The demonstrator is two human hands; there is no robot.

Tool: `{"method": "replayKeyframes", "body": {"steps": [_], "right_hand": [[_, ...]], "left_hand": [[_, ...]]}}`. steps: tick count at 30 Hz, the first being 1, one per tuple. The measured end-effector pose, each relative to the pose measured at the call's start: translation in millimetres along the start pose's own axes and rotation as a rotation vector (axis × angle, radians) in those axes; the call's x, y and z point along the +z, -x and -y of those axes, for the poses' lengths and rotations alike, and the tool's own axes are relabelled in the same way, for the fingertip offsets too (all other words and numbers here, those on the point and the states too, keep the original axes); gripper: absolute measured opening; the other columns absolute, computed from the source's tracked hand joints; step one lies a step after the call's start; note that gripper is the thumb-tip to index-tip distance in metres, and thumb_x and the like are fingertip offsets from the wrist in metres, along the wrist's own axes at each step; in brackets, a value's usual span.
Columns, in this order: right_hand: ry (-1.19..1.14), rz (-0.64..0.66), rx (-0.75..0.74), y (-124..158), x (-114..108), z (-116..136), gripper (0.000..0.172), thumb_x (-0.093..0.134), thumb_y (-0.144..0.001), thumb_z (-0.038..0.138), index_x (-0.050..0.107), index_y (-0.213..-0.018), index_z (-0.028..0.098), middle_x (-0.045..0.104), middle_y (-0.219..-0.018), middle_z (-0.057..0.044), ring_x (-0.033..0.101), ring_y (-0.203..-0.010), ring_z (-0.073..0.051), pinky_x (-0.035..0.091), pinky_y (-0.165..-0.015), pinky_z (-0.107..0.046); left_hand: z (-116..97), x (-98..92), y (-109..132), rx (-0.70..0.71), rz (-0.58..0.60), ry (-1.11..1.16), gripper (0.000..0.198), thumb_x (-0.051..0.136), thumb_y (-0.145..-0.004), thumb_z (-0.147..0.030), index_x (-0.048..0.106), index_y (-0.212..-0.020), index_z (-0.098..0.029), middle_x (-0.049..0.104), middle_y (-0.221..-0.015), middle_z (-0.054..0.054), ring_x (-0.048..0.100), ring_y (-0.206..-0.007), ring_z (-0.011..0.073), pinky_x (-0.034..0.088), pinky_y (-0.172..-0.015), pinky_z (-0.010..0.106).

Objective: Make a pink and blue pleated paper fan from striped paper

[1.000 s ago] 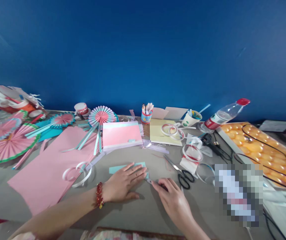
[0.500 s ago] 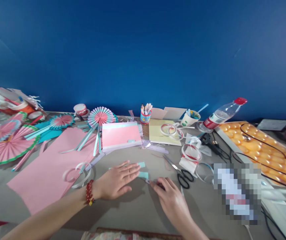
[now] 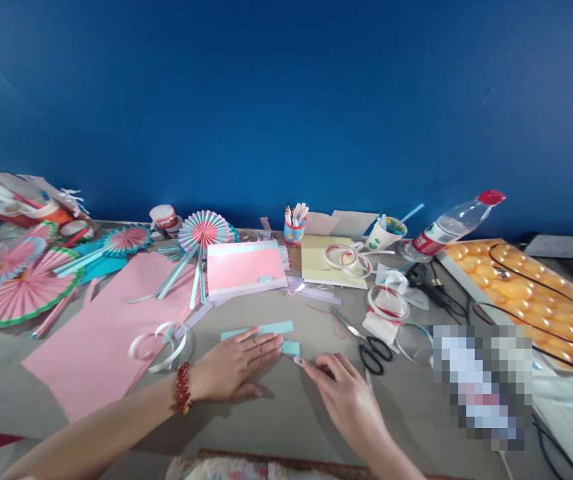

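Perhaps the short teal strip (image 3: pixel 291 348) could skew if the flat left hand (image 3: pixel 236 367) slackens, the right hand (image 3: pixel 345 389) pinching a pale-tipped tool (image 3: pixel 298 361) beside it.

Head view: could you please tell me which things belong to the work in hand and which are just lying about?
Apparently in use: teal paper strips under the left hand; pale-tipped tool in the right hand.

Apparently lying about: scissors, pink paper, bottle, blue cup.

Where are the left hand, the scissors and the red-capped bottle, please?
Left hand (image 3: pixel 233 365): head view, on its back.
Scissors (image 3: pixel 359 335): head view, blades near the handles.
Red-capped bottle (image 3: pixel 433 240): head view, on the label.
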State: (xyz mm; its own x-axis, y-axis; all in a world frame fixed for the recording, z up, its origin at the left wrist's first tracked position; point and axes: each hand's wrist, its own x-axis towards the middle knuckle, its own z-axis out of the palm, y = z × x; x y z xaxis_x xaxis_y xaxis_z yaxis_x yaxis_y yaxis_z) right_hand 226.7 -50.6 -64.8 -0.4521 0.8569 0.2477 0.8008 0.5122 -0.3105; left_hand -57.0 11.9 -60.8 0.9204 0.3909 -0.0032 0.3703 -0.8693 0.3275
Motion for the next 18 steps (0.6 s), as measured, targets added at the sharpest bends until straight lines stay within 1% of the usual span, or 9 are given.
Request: {"method": "replayKeyframes", "body": {"steps": [4,9,14,18], "right_hand": [[0.012,-0.011,0.0,-1.7,2.7,2.6,0.037,0.047,-0.091,0.007,0.068,-0.116,0.024,0.059,-0.088,-0.006,0.056,-0.078,-0.019,0.051,-0.072,-0.029],[-0.007,-0.002,0.0,-2.2,5.8,4.4,0.041,0.047,-0.09,0.006,0.067,-0.12,0.025,0.059,-0.089,-0.006,0.056,-0.079,-0.018,0.051,-0.073,-0.028],[0.015,0.001,0.007,-4.8,10.3,10.7,0.035,0.052,-0.089,0.007,0.068,-0.116,0.024,0.059,-0.088,-0.006,0.056,-0.078,-0.019,0.051,-0.073,-0.03],[0.018,0.001,0.008,-7.5,11.6,15.4,0.035,0.049,-0.09,0.006,0.069,-0.114,0.024,0.059,-0.088,-0.006,0.055,-0.078,-0.018,0.051,-0.073,-0.03]], "left_hand": [[-0.2,0.4,0.3,0.003,-0.009,-0.02,0.078,0.042,-0.098,-0.052,0.003,-0.157,-0.017,0.022,-0.159,0.011,0.023,-0.147,0.0255,0.014,-0.122,0.044],[1.1,1.6,0.8,0.008,0.004,-0.027,0.078,0.04,-0.099,-0.053,0.003,-0.157,-0.017,0.02,-0.16,0.011,0.021,-0.147,0.0251,0.011,-0.122,0.044],[0.2,1.6,0.3,-0.003,0.004,-0.029,0.078,0.041,-0.099,-0.052,0.003,-0.157,-0.017,0.021,-0.16,0.011,0.021,-0.147,0.0248,0.01,-0.122,0.044],[-0.1,2.4,-0.4,-0.006,0.001,0.006,0.079,0.042,-0.098,-0.052,0.001,-0.157,-0.018,0.021,-0.16,0.011,0.022,-0.147,0.0255,0.011,-0.122,0.044]]}}
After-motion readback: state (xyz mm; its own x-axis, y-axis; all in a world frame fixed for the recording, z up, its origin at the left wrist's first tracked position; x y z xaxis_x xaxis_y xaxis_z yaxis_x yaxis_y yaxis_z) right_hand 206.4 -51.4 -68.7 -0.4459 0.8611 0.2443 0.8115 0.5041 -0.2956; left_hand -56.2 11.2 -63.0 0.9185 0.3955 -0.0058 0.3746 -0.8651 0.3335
